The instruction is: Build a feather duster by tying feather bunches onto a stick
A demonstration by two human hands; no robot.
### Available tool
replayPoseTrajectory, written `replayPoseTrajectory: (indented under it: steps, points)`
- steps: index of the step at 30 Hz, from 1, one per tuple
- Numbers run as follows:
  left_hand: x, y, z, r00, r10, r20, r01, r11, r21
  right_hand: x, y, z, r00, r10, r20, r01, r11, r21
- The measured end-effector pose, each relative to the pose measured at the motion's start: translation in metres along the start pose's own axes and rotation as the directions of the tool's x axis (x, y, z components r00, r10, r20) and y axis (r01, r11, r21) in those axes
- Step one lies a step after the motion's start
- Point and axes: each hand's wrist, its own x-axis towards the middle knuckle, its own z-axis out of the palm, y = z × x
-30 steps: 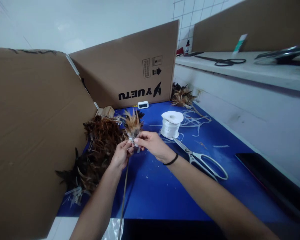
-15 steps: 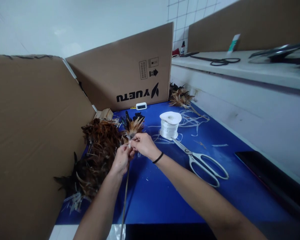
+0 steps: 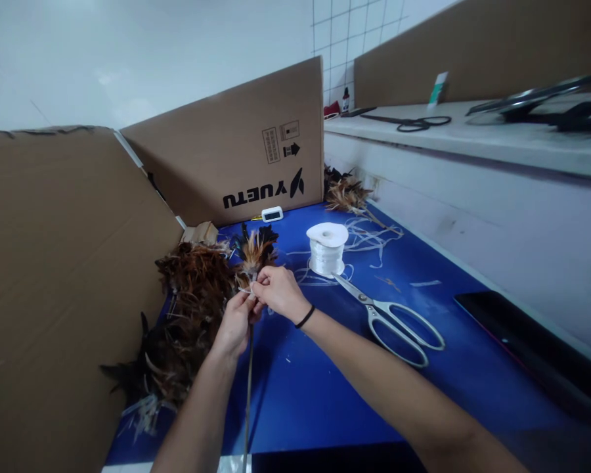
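A thin stick (image 3: 249,387) topped by a feather bunch (image 3: 256,251) runs down toward the front edge of the blue table. My left hand (image 3: 237,322) is closed around the stick just below the feathers. Right beside it, my right hand (image 3: 278,290) pinches a pale ribbon (image 3: 247,290) at the base of the bunch; its fingertips touch those of my left hand. Left of my hands lies a heap of brown and black feathers (image 3: 199,309). A white ribbon spool (image 3: 327,253) stands behind my right hand, with open-handled scissors (image 3: 391,322) to its right.
Cardboard panels (image 3: 217,144) wall the left and back. Another feather bunch (image 3: 347,192) lies at the back right near loose ribbon. A black case (image 3: 526,348) rests at the right. Scissors (image 3: 423,123) and a tube (image 3: 438,90) are on the shelf (image 3: 492,141).
The view has shifted slightly, moving most things a little left. Both hands stay at the base of the feathers, with small finger movements and more pale ribbon showing between them.
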Motion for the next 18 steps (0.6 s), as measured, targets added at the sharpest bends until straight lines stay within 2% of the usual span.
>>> replayPoseTrajectory:
  steps: [5,18]
  points:
    - [-0.001,0.001,0.0,1.0,-0.019,-0.012,0.018,1.0,-0.017,-0.002,0.001,0.002,1.0,0.007,-0.031,-0.006,1.0,0.03]
    - [0.001,-0.004,-0.001,0.997,0.054,-0.063,-0.052,0.998,0.045,-0.008,-0.002,0.013,0.995,0.08,-0.062,-0.071,0.987,0.141]
